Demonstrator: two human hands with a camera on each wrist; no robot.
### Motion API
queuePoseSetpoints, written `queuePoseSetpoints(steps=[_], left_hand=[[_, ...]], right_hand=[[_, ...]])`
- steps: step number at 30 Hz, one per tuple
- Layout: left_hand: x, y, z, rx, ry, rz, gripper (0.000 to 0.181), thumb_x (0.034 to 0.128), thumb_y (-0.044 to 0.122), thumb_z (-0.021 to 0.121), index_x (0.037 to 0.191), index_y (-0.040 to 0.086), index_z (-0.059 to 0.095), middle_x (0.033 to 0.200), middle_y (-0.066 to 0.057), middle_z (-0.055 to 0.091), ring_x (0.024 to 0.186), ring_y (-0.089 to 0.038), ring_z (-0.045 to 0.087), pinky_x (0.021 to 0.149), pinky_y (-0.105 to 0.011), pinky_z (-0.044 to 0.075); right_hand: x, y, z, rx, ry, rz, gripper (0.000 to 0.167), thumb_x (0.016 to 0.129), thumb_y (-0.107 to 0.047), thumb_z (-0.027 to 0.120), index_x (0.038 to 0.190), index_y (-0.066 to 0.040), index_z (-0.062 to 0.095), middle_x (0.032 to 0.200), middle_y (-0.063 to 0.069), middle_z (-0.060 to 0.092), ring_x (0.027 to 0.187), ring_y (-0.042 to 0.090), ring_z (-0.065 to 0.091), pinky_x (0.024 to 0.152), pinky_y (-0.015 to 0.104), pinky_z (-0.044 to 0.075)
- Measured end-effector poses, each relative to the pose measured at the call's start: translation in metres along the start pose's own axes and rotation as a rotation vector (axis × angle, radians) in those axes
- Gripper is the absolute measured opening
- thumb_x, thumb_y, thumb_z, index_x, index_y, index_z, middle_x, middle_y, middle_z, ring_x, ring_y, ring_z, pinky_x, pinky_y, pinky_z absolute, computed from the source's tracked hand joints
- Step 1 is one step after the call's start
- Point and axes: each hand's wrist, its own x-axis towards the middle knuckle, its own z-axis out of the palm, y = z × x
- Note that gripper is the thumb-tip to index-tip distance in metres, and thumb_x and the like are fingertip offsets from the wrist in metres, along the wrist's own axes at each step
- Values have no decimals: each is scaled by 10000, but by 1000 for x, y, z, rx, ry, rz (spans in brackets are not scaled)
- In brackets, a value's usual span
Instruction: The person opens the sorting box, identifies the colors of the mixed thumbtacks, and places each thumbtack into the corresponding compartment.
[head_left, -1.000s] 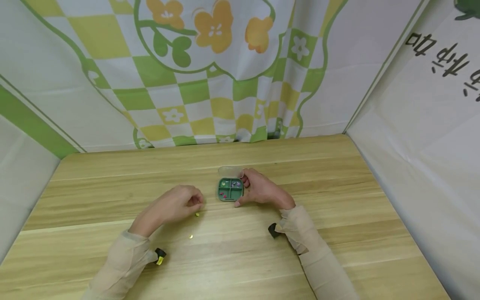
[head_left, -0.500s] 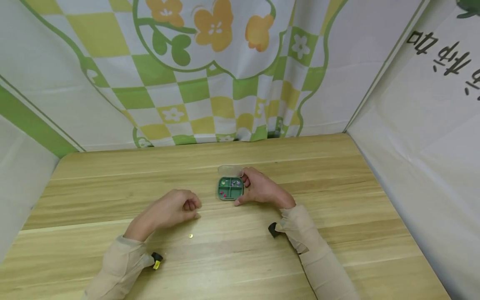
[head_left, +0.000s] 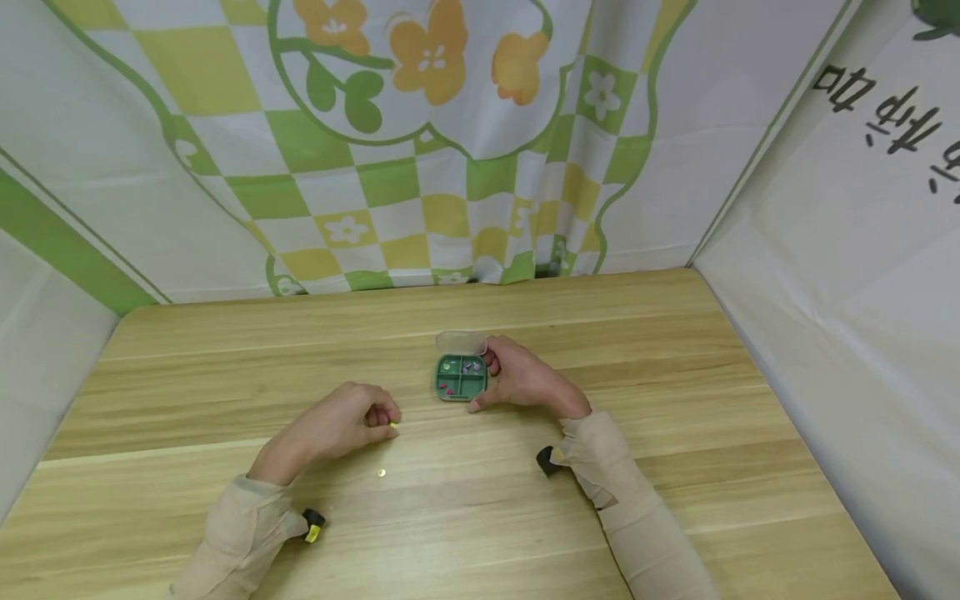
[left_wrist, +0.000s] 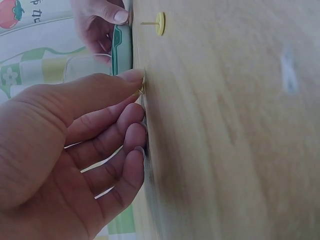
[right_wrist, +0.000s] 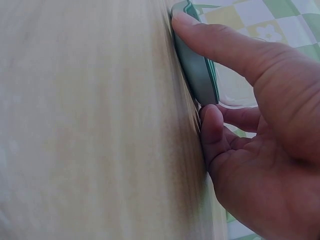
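My left hand (head_left: pixel 337 427) is low over the table, left of the box. Its thumb and index fingertip pinch a yellow thumbtack (head_left: pixel 393 426); in the left wrist view most of that tack is hidden by the fingers. A second yellow thumbtack (left_wrist: pixel 160 23) lies on the wood near this hand, its pin pointing sideways. My right hand (head_left: pixel 525 379) holds the right side of a small green compartment box (head_left: pixel 461 398), thumb at the near corner, fingers by the lid. The clear lid (head_left: pixel 460 342) stands raised at the back. Small red, purple and yellowish pieces sit in three compartments.
The wooden table (head_left: pixel 450 517) runs back to a checked, flowered curtain (head_left: pixel 420 183). White cloth walls (head_left: pixel 840 275) close off the sides. A black wrist mount shows at each forearm.
My left hand has drawn back slightly toward the left and near side. The tack that lay by its fingertips is now between thumb and index. My right hand and the box stay put.
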Motion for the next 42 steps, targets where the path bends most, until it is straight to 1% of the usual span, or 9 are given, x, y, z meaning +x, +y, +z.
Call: queuePoseSetpoints(steps=[11, 22, 25, 31, 35, 42], left_hand=[[-1, 0, 1, -7, 1, -9, 59, 918, 101, 798, 927, 105, 740, 788, 62, 661, 719, -18, 559, 663, -201, 511], [-1, 0, 1, -11, -5, -11, 62, 918, 103, 799, 922, 117, 738, 779, 65, 655, 713, -12, 554, 659, -201, 506], [0, -1, 0, -13, -20, -33, 59, 923, 114, 796, 925, 122, 738, 778, 65, 651, 716, -23, 553, 660, -203, 500], [3, 1, -2, -20, -70, -85, 52, 944, 140, 781, 931, 131, 731, 779, 64, 646, 723, -57, 548, 656, -209, 479], [4, 3, -3, -20, -86, -91, 56, 950, 151, 776, 927, 137, 727, 774, 64, 647, 717, -62, 547, 649, -210, 473], [4, 3, -3, -16, -88, -86, 66, 951, 165, 778, 917, 148, 724, 765, 69, 639, 710, -56, 541, 642, -207, 466]], right_hand=[[0, 1, 0, 17, 2, -17, 684, 736, -220, 980, 1250, -51, 561, 1102, 77, 541, 986, 201, 483, 880, 317, 446], [0, 2, 1, 8, 1, -10, 695, 741, -226, 978, 1266, -48, 559, 1112, 80, 541, 988, 197, 482, 879, 313, 446], [0, 1, 0, 9, 0, -9, 683, 739, -223, 978, 1254, -56, 561, 1103, 75, 536, 984, 198, 477, 874, 314, 442], [0, 0, 0, 4, -1, -8, 676, 741, -229, 978, 1247, -61, 562, 1099, 71, 538, 984, 197, 479, 875, 310, 440], [1, 1, 1, -3, 1, -10, 677, 740, -234, 979, 1243, -61, 560, 1096, 70, 542, 981, 196, 486, 875, 310, 443], [2, 4, 2, 3, 3, -7, 678, 739, -226, 979, 1243, -57, 557, 1094, 67, 536, 982, 194, 478, 879, 314, 440]])
